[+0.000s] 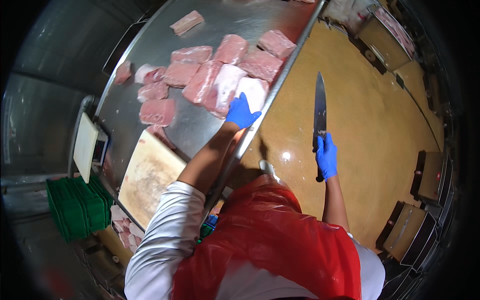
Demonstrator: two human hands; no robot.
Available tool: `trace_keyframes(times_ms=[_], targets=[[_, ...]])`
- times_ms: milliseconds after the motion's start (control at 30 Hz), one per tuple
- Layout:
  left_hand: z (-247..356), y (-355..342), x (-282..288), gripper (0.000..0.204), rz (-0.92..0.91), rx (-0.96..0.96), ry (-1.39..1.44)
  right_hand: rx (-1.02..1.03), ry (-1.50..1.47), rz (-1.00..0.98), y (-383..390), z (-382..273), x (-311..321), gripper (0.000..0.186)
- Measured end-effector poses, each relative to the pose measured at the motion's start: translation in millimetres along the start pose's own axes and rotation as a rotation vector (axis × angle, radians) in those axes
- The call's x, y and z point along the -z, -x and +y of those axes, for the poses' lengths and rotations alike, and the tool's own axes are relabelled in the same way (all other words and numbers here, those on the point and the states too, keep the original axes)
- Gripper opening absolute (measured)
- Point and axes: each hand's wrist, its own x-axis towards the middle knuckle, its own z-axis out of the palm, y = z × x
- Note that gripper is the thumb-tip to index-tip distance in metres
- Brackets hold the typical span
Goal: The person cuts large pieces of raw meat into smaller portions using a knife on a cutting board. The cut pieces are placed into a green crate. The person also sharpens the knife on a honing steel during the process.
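Note:
My left hand (242, 113), in a blue glove, rests on a pale fat-topped meat block (253, 91) at the steel table's edge, thumb and fingers spread. More pink meat blocks (201, 80) lie grouped around it, with smaller pieces (150, 75) farther left. My right hand (326, 156), also gloved, is closed on the dark handle of a long knife (320, 105), held upright in the picture over the tan floor, right of the table.
The steel table (130, 47) carries a stained cutting board (150, 185) nearer me. At left are a white board (85, 145), green crates (77, 207) and meat pieces (127, 230) lower down. Metal trolleys (385, 47) stand along the right. My red apron (275, 230) fills the lower middle.

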Motion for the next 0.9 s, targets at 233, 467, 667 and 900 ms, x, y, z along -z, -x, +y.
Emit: trace_keyframes(times_ms=[233,467,667,900], targets=[[37,-72,-18,0.133,-0.066,0.416,-0.172,-0.273,-0.01,0.049,11,74,55,0.02],[3,-29,-9,0.112,0.046,0.405,0.324,-0.233,-0.212,-0.062,-11,54,49,0.022],[34,123,16,0.036,0.112,0.107,1.337,-0.141,-0.265,-0.309,-33,67,47,0.023],[59,291,193,0.057,0.378,0.404,1.231,0.172,-0.181,-0.573,-50,-31,27,0.026]])
